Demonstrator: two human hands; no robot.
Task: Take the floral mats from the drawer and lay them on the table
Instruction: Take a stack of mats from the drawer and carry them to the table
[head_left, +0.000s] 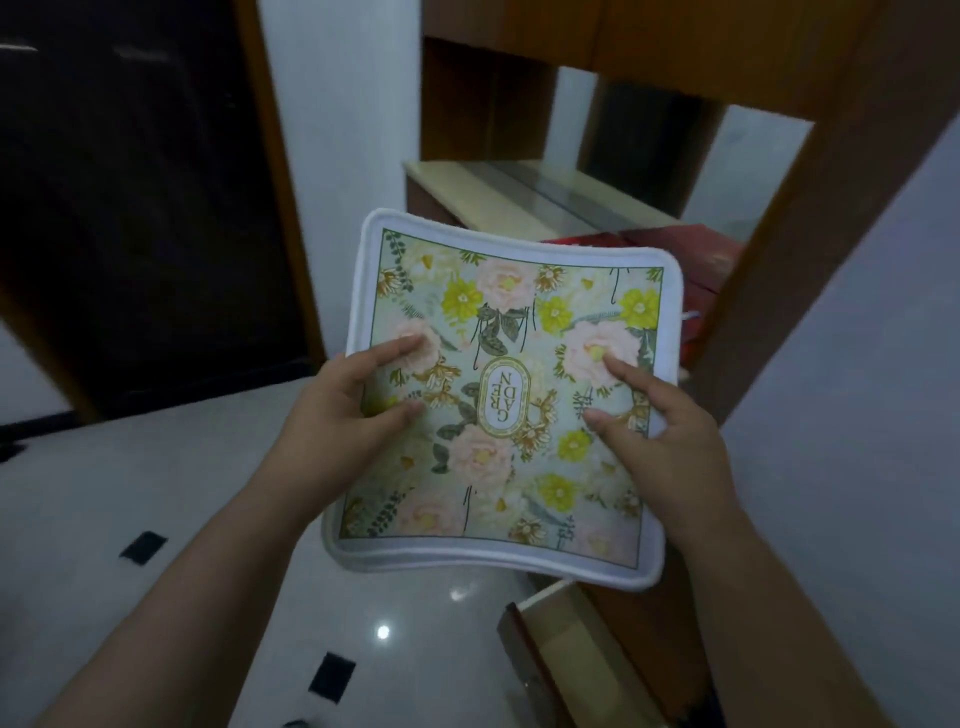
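Your forearms come up from the bottom edge, and both your hands are on the floral mats (511, 395), a small stack held up in the air in front of you, layers showing along its near edge. Your left hand (340, 410) grips the left side: forefinger and thumb lie on the printed top, the tips resting on a pink flower and some gold leaves, and the other fingers are tucked out of sight beneath, so it is a clamp from above and below. Your right hand (662, 441) does the same on the right side, forefinger stretched onto the big pink bloom, thumb pressed down nearer you, the rest curled round the white border and under. Between your two hands sits an oval badge reading GARDEN, upside down from where you look. The top mat bows a little, its far corners lifted, white trim all the way round. Below your right wrist the open drawer (566, 634) juts out, pale inside, wooden front toward you. Beyond your right hand's fingertips, behind the mats, a red box (691, 270) peeks out, and past it a pale counter top (493, 182) sits under a wooden cabinet (675, 47). Under your left arm there is glossy white floor (156, 467) with small black inlays, and a dark doorway (130, 182) beyond your left hand.
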